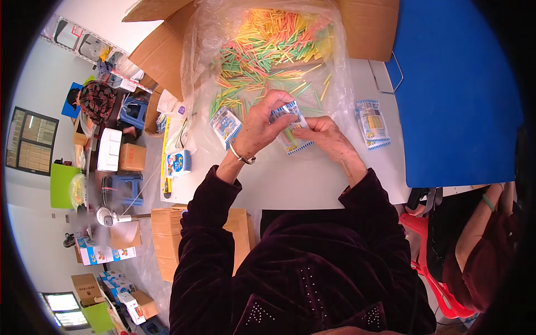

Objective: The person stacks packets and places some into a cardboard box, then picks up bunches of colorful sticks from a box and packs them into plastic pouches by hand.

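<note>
Both my hands grip one small blue-and-white packet (pixel 295 144) with a clear window, and coloured sticks show through it. My left hand (pixel 258 127), with a bracelet at the wrist, pinches the packet's upper left part, thumb across its front. My right hand (pixel 326 137) closes on its right edge with thumb and fingers. Just left of my left hand, a similar packet (pixel 225 126) lies on the table. Right of my right hand lies another packet (pixel 372 125) with coloured sticks showing. Beyond my hands spreads a heap of yellow, green and pink sticks (pixel 273 44).
The sticks lie on a clear plastic liner (pixel 192 67) by an open cardboard box (pixel 368 28). A blue-and-white packet stack (pixel 178 163) sits at the white table's (pixel 312 192) left edge. On the right are a blue board (pixel 458 100) and a person's arm (pixel 480 223). Another person (pixel 97 100) works far left.
</note>
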A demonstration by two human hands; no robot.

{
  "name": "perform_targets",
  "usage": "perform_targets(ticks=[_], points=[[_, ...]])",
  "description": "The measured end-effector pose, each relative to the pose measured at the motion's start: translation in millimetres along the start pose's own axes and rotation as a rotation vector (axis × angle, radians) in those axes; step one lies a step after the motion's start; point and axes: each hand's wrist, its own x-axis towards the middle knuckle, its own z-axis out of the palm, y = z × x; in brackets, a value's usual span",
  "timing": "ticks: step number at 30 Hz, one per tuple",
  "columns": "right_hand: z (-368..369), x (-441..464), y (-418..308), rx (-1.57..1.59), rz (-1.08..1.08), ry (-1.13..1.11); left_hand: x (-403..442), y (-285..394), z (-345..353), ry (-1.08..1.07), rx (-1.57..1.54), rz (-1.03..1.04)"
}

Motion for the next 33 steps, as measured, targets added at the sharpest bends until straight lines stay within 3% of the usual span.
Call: perform_targets(ticks=[4, 6, 7, 10, 12, 13, 15, 17, 18, 20, 25, 27, 29, 31, 33], points=[[-2, -5, -7, -0.053, -0.014, 0.014, -1, 1, -3, -0.014, -0.086, -0.077], [-13, -13, -11, -0.167, -0.083, 0.073, -2, -5, -4, 0.112, -0.471, -0.013], [-21, -19, -14, -0.280, -0.148, 0.137, -6, -10, -13, 0.124, -0.464, -0.016], [-55, -48, -29, -0.302, -0.148, 0.304, -28, -37, -60, 0.240, -0.297, -0.056], [-86, -64, -30, -0.314, -0.129, 0.329, -50, -61, -87, 0.310, 0.112, -0.273], [-100, -71, -31, -0.401, -0.042, 0.357, -60, -75, -96, 0.315, 0.115, -0.275], [-103, -73, -30, -0.487, 0.044, 0.385, -76, -107, -104, 0.200, 0.541, -0.360], [-95, -70, -28, -1.212, 0.079, 0.708, -83, -123, -99, 0.209, 0.577, -0.253], [-91, -69, -25, -1.212, 0.077, 0.709, -83, -125, -97, 0.251, 0.616, -0.208], [-84, -67, -20, -1.424, -0.143, 0.848, -83, -129, -98, 0.292, 0.654, -0.166], [-47, -49, -31, -1.320, -0.326, 0.801, -78, -134, -111, 0.225, 0.401, -0.351], [-32, -39, -28, -1.280, -0.414, 0.790, -82, -151, -111, 0.283, 0.325, -0.336], [-18, -27, -23, -1.191, -0.448, 0.620, -82, -151, -110, 0.340, 0.251, -0.316], [-7, -11, -12, -0.959, -0.464, 0.506, -79, -132, -102, 0.439, 0.416, -0.284], [4, 5, -2, -0.825, -0.457, 0.467, -68, -101, -88, 0.451, 0.366, -0.215]])
